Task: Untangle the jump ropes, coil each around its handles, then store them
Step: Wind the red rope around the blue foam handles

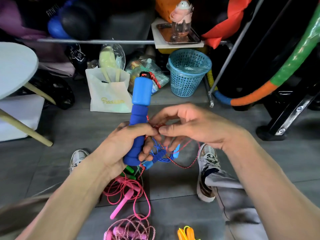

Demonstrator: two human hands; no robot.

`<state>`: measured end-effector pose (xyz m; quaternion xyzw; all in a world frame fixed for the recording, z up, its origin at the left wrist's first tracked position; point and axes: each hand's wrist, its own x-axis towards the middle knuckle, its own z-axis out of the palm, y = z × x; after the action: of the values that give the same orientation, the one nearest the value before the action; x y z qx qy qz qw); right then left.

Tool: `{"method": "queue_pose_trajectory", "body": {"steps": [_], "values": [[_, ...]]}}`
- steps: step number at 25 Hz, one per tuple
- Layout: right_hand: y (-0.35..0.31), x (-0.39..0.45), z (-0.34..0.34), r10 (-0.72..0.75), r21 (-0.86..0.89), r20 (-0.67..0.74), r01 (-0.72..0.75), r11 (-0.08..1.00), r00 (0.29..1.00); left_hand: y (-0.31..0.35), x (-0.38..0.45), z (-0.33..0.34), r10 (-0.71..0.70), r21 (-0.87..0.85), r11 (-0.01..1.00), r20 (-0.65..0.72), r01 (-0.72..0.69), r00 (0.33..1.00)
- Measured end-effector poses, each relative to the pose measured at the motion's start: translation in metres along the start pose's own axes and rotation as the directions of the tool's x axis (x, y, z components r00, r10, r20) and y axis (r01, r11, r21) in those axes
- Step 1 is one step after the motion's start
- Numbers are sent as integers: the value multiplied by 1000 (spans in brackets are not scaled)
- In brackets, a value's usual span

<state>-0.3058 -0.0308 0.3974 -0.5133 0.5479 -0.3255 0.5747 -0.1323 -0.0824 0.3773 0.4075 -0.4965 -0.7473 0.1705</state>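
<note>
My left hand grips a blue jump-rope handle upright above the floor, its red speckled rope trailing down in a loop. My right hand pinches that red rope just right of the handle. Below the hands lies a tangle of thin blue rope with a second blue handle. Lower on the floor are green handles, a pink rope with pink handle, a coiled pink twisted rope and orange handles with a yellow rope.
My two shoes flank the tangle on the grey tile floor. Behind stand a white bag, a blue mesh basket, a round table at left and a multicoloured hoop at right.
</note>
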Motion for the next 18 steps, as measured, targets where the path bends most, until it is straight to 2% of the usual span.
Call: {"method": "queue_pose_trajectory", "body": {"steps": [2,4,6,8,9,10,11,12,14,15,16,17,18], "values": [[4,4,-7,-70,-149,-131,50,988,989,-1,-1,1,1,-5,1000,23,-1,1000],[6,6,-19,-155,-222,-350,79,972,924,-2,-1,1,10,-9,1000,24,-10,1000],[8,4,-35,-172,-128,-575,119,985,800,-2,1,-1,14,-17,1000,8,-14,1000],[10,0,-54,-122,-13,-766,174,985,631,-1,0,-2,22,-17,1000,20,-22,1000],[12,-2,-61,-107,-26,-827,152,988,552,-1,0,-2,31,-9,999,28,-30,999],[12,-4,-63,-107,-62,-854,103,993,510,-2,-1,-2,39,2,999,32,-39,999],[11,-4,-60,-101,-68,-843,82,994,528,-2,-2,-2,43,2,999,34,-43,998],[9,-5,-53,-86,-27,-779,104,994,621,-2,-2,-2,52,-6,999,40,-52,998],[4,-5,-31,-88,146,-471,175,974,878,-2,-2,-2,75,-36,997,62,-73,995],[2,-4,-20,-107,158,-288,157,975,952,-3,-2,-2,86,-49,995,69,-82,994],[0,-3,-11,-111,92,-138,125,988,984,-3,-2,-2,93,-55,995,73,-89,993],[1,-2,-6,-103,4,-47,104,995,994,-4,-2,-2,94,-49,995,79,-90,992],[2,0,-4,-99,-74,-25,97,993,995,-5,-2,-1,91,-37,995,90,-88,992]]}}
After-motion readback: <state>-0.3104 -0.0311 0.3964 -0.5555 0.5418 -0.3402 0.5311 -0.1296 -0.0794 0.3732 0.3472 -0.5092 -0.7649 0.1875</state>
